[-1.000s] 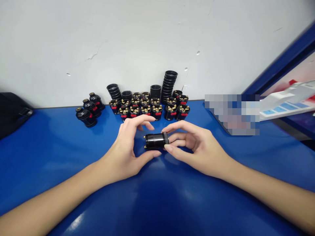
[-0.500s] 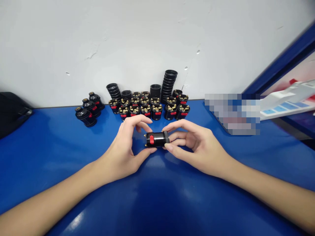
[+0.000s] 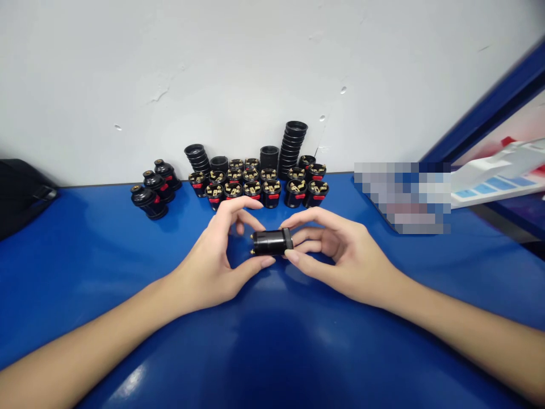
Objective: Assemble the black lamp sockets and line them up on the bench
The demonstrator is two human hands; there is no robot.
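Observation:
A black lamp socket (image 3: 269,242) lies sideways between my hands above the blue table, small brass terminals at its left end and a ribbed ring (image 3: 288,239) at its right. My left hand (image 3: 223,250) curls around the terminal end, thumb along the lower edge and a finger at the top; its index finger is lifted clear. My right hand (image 3: 336,247) pinches the ribbed ring between thumb and index finger, the other fingers curled behind. No red switch shows on the side facing me.
Several socket bodies (image 3: 271,193) with brass contacts and red switches stand in rows by the white wall. Behind them rise stacks of black rings (image 3: 292,150). Domed black sockets (image 3: 149,201) stand left. A black bag (image 3: 23,199) and a white device (image 3: 498,182) flank the table.
The lamp socket has turned about its long axis, so its red switch has gone out of sight. My left fingers have shifted slightly; my right hand stays in place.

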